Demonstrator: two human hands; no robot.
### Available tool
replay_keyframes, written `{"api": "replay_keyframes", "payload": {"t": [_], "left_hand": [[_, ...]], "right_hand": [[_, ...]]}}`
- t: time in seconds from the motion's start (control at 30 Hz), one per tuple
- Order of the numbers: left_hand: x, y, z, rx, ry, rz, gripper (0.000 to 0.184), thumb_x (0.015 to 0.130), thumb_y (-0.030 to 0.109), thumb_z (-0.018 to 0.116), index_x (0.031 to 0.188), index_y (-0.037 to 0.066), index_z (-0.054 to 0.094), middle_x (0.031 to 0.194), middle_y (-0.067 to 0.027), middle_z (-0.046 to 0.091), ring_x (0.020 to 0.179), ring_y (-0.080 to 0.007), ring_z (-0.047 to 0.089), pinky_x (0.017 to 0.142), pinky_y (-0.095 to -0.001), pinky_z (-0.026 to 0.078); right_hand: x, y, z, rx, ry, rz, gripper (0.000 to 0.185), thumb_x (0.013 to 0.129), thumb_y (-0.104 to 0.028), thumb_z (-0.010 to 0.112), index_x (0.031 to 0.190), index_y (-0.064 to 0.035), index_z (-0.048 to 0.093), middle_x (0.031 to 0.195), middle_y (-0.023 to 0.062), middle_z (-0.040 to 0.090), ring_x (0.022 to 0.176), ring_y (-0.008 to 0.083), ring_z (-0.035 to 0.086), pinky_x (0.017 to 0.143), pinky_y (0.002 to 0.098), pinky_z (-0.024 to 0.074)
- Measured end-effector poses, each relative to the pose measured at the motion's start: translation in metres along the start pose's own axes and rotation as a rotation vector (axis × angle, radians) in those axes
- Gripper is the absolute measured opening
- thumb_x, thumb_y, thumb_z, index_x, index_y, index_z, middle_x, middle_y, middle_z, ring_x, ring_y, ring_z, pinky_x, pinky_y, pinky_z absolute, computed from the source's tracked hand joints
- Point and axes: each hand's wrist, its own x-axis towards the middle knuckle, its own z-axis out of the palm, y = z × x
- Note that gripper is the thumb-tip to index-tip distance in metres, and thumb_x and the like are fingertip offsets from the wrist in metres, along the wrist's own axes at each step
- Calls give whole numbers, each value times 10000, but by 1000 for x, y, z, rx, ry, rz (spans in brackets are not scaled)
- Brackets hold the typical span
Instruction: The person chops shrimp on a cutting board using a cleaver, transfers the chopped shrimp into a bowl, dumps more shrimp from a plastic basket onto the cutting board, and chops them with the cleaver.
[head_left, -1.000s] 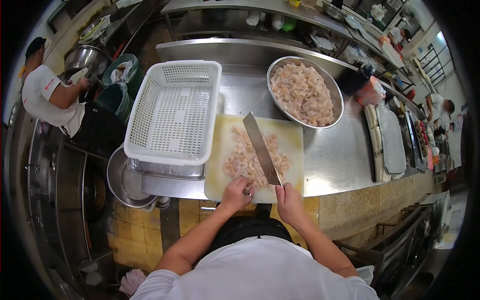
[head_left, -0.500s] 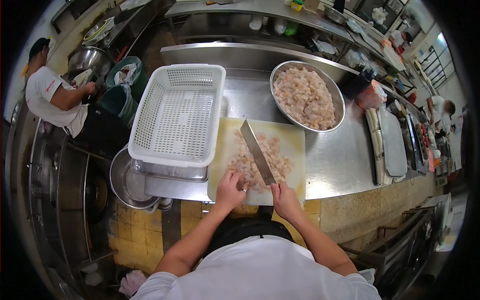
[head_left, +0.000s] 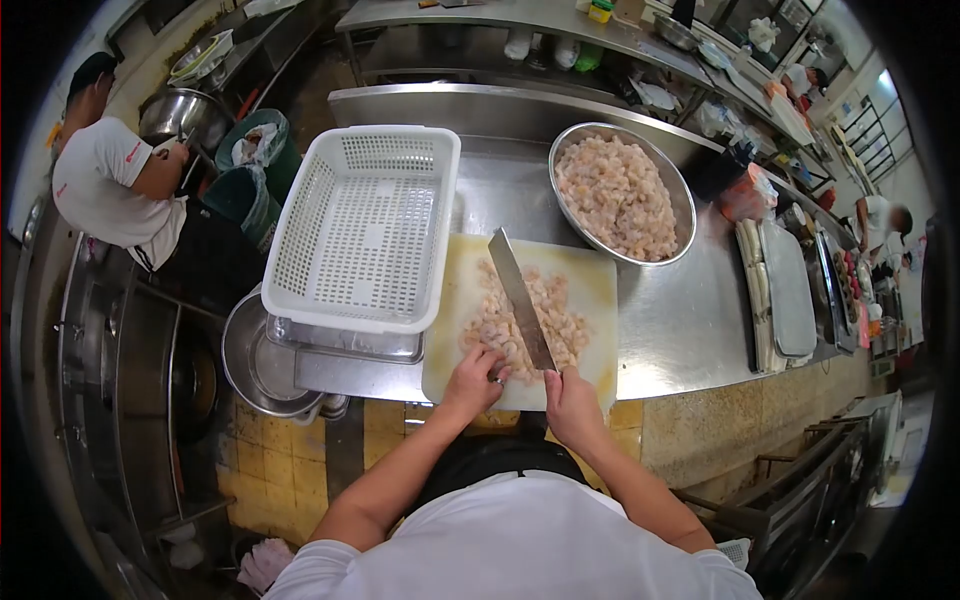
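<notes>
A pile of chopped pale pink meat, perhaps shrimp [head_left: 568, 328], is spread over a white cutting board [head_left: 596, 384]. My right hand [head_left: 574, 408] is closed round the handle of a cleaver-like knife [head_left: 522, 302]. Its long blade slants up and left across the pile. At the pile's near left edge is my left hand [head_left: 476, 383], a ring on one finger, its fingertips touching the pieces. Those fingers look partly spread, with nothing plainly gripped. Beyond the board, a steel bowl [head_left: 692, 217] holds a heap of similar pieces.
A white perforated basket [head_left: 281, 250] stands left of the board, over a metal tray [head_left: 350, 341]. Below it is a steel pot [head_left: 240, 345]. Lidded trays [head_left: 785, 290] line the right side of the steel table [head_left: 672, 345]. A co-worker [head_left: 115, 180] stands at far left.
The knife blade has shifted slightly within the pile, its tip a little higher. My left hand has moved slightly right along the pile's edge. The co-worker at left has leaned and moved their arms.
</notes>
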Motion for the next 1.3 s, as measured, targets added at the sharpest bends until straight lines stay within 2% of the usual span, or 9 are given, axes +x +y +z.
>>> {"api": "replay_keyframes", "payload": {"t": [0.17,0.4,0.57,0.67,0.77,0.97,1.07,1.17,1.3], "left_hand": [[2,3,-3,-35,-45,-64,167,860,51,819,997,21,730,965,-119,656,752,-269,697,663,-357,585],[-2,4,-1,-93,25,-63,130,854,46,820,959,41,745,950,-107,664,710,-228,691,637,-339,577],[0,2,1,-81,17,-53,123,862,48,810,967,29,748,940,-102,673,691,-222,686,629,-339,579],[-1,-6,5,-10,15,-15,154,852,65,821,983,23,752,954,-109,676,704,-228,692,645,-345,586],[-1,2,2,-73,-15,-124,198,831,63,814,1015,45,743,991,-122,668,806,-289,714,721,-372,614],[-5,13,-10,-5,-50,126,225,792,86,876,979,61,752,1004,-122,683,856,-299,711,749,-385,603],[-7,8,-3,36,-90,77,207,803,108,874,966,73,751,1012,-124,687,879,-321,714,764,-405,605],[0,11,-2,93,-42,204,175,822,124,860,950,77,749,1006,-123,690,877,-332,715,758,-412,603],[2,11,6,11,-13,48,135,822,112,829,929,80,754,952,-112,685,856,-335,695,757,-421,593]], "right_hand": [[10,42,43,-48,22,-51,412,1096,-323,554,926,49,601,783,355,657,769,577,648,695,646,488],[-1,-9,-4,15,7,18,399,1095,-316,554,937,49,591,786,357,657,762,581,644,684,643,491],[5,32,39,-21,3,-24,379,1094,-299,561,941,46,591,778,352,654,758,584,639,671,645,481],[14,33,41,-61,-2,-53,374,1095,-293,561,946,49,590,774,351,653,758,581,639,671,645,479],[7,11,18,-37,0,-41,370,1095,-287,563,950,52,584,771,348,653,752,577,639,667,640,478],[-14,-2,-8,-7,-23,-10,344,1087,-263,580,945,50,570,770,339,655,745,570,638,656,622,483],[-19,-4,-12,-28,-41,9,347,1088,-272,576,947,46,572,773,339,657,752,567,642,665,622,489],[-11,17,3,-107,-49,10,360,1092,-291,564,955,42,576,775,340,657,763,565,647,677,628,491],[13,42,21,-130,-57,-5,389,1096,-324,546,964,40,588,789,342,665,775,567,654,690,641,491]]}}
